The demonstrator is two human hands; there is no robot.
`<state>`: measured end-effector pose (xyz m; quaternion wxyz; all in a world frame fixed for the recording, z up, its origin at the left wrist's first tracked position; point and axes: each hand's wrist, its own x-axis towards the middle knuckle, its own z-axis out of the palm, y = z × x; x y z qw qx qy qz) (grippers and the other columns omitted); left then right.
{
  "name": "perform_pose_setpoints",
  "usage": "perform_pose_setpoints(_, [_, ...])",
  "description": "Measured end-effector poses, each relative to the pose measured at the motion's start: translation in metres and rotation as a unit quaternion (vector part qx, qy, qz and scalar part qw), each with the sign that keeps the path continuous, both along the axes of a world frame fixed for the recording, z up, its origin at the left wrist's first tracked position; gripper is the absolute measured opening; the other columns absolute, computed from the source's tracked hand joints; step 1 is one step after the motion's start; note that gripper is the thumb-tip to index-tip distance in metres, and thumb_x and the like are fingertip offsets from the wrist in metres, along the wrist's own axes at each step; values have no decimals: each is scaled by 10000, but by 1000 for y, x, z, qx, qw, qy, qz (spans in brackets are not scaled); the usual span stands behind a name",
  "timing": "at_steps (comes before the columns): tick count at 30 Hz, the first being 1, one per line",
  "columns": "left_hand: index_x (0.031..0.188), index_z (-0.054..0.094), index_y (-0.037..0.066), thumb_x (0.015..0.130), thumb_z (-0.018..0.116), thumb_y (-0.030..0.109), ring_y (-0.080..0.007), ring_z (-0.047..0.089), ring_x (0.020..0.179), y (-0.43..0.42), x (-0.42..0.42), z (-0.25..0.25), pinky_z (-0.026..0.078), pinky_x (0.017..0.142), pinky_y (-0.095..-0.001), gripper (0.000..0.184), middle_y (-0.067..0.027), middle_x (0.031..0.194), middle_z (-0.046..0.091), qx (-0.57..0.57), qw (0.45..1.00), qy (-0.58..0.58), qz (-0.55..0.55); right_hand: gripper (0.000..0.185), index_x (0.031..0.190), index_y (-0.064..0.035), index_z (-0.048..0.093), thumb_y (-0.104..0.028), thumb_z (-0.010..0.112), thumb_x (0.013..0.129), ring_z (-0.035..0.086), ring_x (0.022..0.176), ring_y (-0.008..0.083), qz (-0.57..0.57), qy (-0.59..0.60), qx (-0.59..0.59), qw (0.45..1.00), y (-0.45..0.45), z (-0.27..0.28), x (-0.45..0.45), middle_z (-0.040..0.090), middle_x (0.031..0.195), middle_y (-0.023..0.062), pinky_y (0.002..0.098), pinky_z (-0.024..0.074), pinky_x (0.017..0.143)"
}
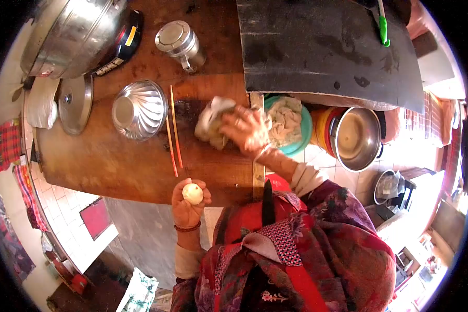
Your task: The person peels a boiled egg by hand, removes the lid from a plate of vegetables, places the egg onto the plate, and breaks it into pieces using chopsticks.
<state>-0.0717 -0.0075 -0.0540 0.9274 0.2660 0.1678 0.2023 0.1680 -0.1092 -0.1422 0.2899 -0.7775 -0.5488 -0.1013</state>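
My left hand [183, 209], at the table's near edge, has its fingers curled round a pale, round ball [193, 194] with a small dark spot; whether it is dough or a peeled vegetable is unclear. On the wooden table, my right hand [247, 132] is blurred and grips a crumpled whitish cloth [211, 125] against the surface. Dark damp marks show on the wood beside the cloth. Between the cloth and an upside-down fluted metal bowl [140, 110] lie two chopsticks [176, 132] with red ends.
A lidded steel canister [181, 44] stands farther back. At the back left are a large steel steamer pot [78, 36] and a round lid [76, 104]. Right of the table are a teal basin [305, 127] with cloth inside, a steel pot [356, 139] and a dark board [322, 47].
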Motion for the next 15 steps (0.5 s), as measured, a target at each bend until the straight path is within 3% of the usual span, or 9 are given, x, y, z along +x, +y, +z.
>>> perform_pose_setpoints(3, [1279, 422, -28, 833, 633, 126, -353, 598, 949, -7, -1, 3, 562, 763, -427, 516, -287, 1151, 512, -13, 1000, -12, 5, 309, 1036, -251, 648, -218, 571, 739, 486, 1109, 264, -149, -27, -77, 985, -3, 17, 45, 589, 1126, 17, 490, 373, 879])
perform_pose_setpoints(5, [1278, 424, -28, 832, 635, 130, -355, 598, 955, -9, -5, 6, 563, 763, -423, 518, -285, 1153, 512, -18, 1000, -2, 9, 268, 1027, -207, 650, -193, 560, 774, 512, 1056, 268, -283, 40, -193, 939, -20, -26, 70, 600, 1075, 51, 477, 376, 885])
perform_pose_setpoints(7, [1278, 425, -28, 831, 638, 134, -358, 597, 961, -12, -9, 7, 564, 762, -419, 520, -284, 1155, 512, -24, 1000, 8, 14, 221, 1005, -136, 645, -179, 545, 813, 543, 1000, 289, -365, -47, -238, 899, -51, -49, 88, 606, 1037, 83, 442, 404, 870])
perform_pose_setpoints(10, [1289, 415, 4, 837, 656, 190, -328, 587, 903, -13, -12, 4, 559, 732, -386, 546, -266, 1141, 503, -7, 999, 38, 15, 240, 1013, -45, 614, -202, 526, 853, 546, 977, 342, -383, 109, -106, 911, -75, -41, 109, 595, 1043, 147, 430, 414, 882])
perform_pose_setpoints(12, [1275, 423, -28, 830, 642, 122, -350, 607, 963, -10, -11, 1, 568, 775, -403, 518, -277, 1157, 516, -25, 999, 9, 22, 277, 1046, -12, 579, -209, 546, 854, 529, 989, 371, -353, 157, -48, 921, -75, -17, 100, 579, 1051, 187, 457, 405, 889])
perform_pose_setpoints(14, [1274, 424, -26, 829, 645, 123, -347, 609, 959, -5, -9, 2, 568, 776, -400, 518, -274, 1155, 519, -24, 999, 6, 20, 332, 1117, -23, 545, -159, 582, 817, 525, 981, 388, -303, 117, -17, 946, -70, -11, 87, 570, 1068, 200, 461, 411, 886])
perform_pose_setpoints(15, [1274, 424, -24, 829, 647, 123, -343, 612, 956, -2, -9, 3, 568, 777, -397, 519, -270, 1153, 523, -22, 1000, 5, 19, 363, 1143, -28, 533, -143, 591, 804, 524, 981, 392, -263, 129, -15, 956, -58, 23, 73, 567, 1078, 203, 461, 413, 887])
